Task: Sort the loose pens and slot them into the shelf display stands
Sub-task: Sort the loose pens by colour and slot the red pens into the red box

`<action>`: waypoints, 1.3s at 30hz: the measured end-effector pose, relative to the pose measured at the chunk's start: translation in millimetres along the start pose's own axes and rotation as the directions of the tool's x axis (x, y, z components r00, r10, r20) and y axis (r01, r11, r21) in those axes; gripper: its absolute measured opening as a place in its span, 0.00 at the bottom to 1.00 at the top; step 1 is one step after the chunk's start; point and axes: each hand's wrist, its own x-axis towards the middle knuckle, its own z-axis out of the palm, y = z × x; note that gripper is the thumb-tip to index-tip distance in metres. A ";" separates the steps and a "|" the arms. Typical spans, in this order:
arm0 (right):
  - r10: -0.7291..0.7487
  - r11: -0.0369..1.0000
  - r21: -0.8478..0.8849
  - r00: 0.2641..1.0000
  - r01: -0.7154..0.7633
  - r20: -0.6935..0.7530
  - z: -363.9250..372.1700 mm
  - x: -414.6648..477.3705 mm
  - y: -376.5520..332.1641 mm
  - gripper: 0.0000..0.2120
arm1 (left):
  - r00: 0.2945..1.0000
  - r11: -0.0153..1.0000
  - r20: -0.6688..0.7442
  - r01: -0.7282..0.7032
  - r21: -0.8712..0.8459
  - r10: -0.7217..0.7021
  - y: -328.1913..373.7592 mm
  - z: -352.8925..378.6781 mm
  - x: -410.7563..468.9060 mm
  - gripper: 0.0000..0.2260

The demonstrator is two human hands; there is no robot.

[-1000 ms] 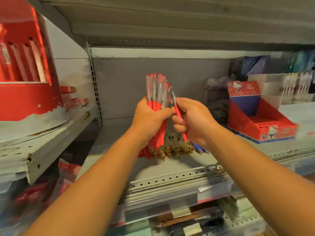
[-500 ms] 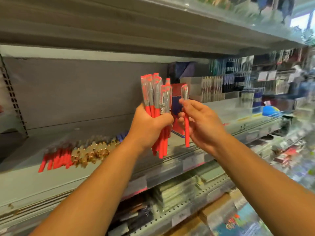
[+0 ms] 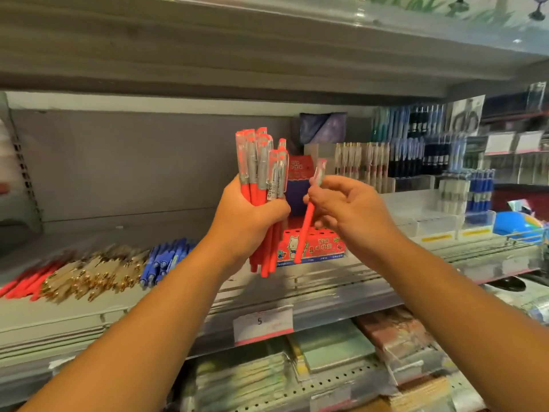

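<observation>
My left hand (image 3: 249, 221) grips an upright bundle of red pens (image 3: 261, 168) with clear caps. Just to its right, my right hand (image 3: 344, 209) pinches a single red pen (image 3: 306, 230), tilted, tip down. Behind both hands a red cardboard display stand (image 3: 315, 245) with a cartoon cat and rows of holes sits on the grey shelf (image 3: 178, 301). Loose pens lie on the shelf to the left: red ones (image 3: 26, 281), gold-trimmed ones (image 3: 92, 272) and blue ones (image 3: 166, 260).
Clear display stands (image 3: 416, 203) with white, black and blue pens fill the shelf to the right. A price tag (image 3: 263, 327) marked 5 hangs on the shelf edge. Packets of notebooks (image 3: 329, 349) lie on the lower shelf. Another shelf hangs low overhead.
The view has swung right along the shelf, bringing the red stand behind my hands. My right hand has tilted the single pen, tip now pointing down toward the stand.
</observation>
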 end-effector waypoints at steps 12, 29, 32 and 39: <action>-0.178 0.973 -0.137 0.981 0.187 0.073 -11.6 128.8 51.0 0.17 | 0.986 0.959 -0.155 0.099 0.267 -0.059 -50.8 -10.5 117.7 0.03; -0.143 0.929 -0.270 0.918 0.253 0.369 3.8 204.9 154.7 0.32 | 0.963 0.854 -0.268 0.164 0.494 -0.030 -114.7 -29.1 142.1 0.12; -0.113 0.908 -0.338 0.923 0.246 0.367 4.0 204.2 156.5 0.28 | 0.972 0.850 -0.231 0.163 0.501 -0.051 -117.0 -26.6 141.1 0.12; -0.077 0.789 -0.553 0.937 0.267 0.342 1.2 207.5 139.8 0.11 | 0.978 0.907 -0.171 0.178 0.381 -0.120 -118.9 -22.5 136.6 0.12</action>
